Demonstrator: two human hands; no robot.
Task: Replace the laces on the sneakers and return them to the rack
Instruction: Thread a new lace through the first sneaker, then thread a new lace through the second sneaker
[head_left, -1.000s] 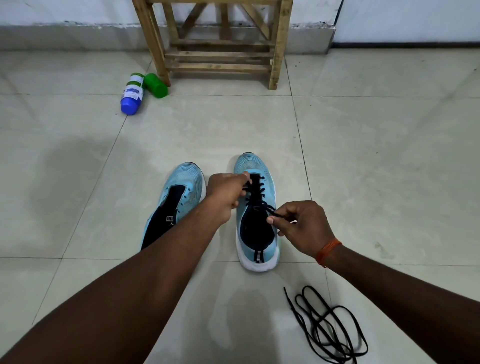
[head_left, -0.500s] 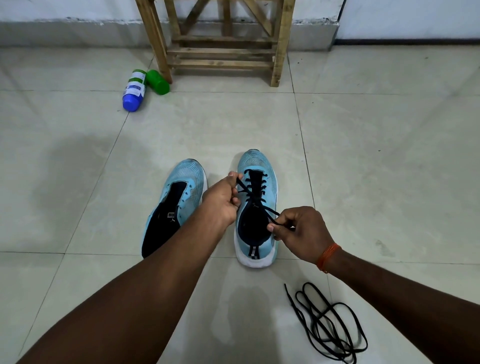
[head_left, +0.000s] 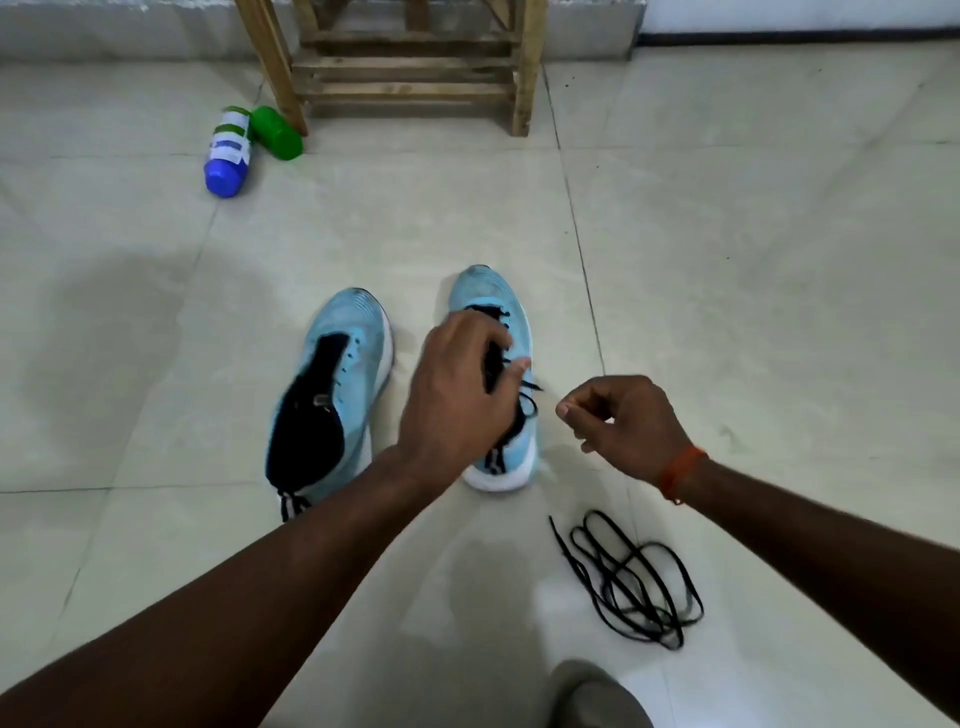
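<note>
Pale glossy floor tiles (head_left: 779, 260) are spread beneath both hands (head_left: 457, 395), bounded far ahead by a grey skirting (head_left: 130, 36).

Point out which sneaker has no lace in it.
The left sneaker: its eyelets are bare. The right sneaker, under the left hand, carries a black lace.

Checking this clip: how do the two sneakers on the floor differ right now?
The left sneaker has bare eyelets, while the right sneaker carries a black lace. The left sneaker lies angled, toe turned toward its partner; the right sneaker points straight ahead. No hand is on the left sneaker; the left hand grips the lace over the right sneaker. Both are light blue with black linings and white soles.
</note>
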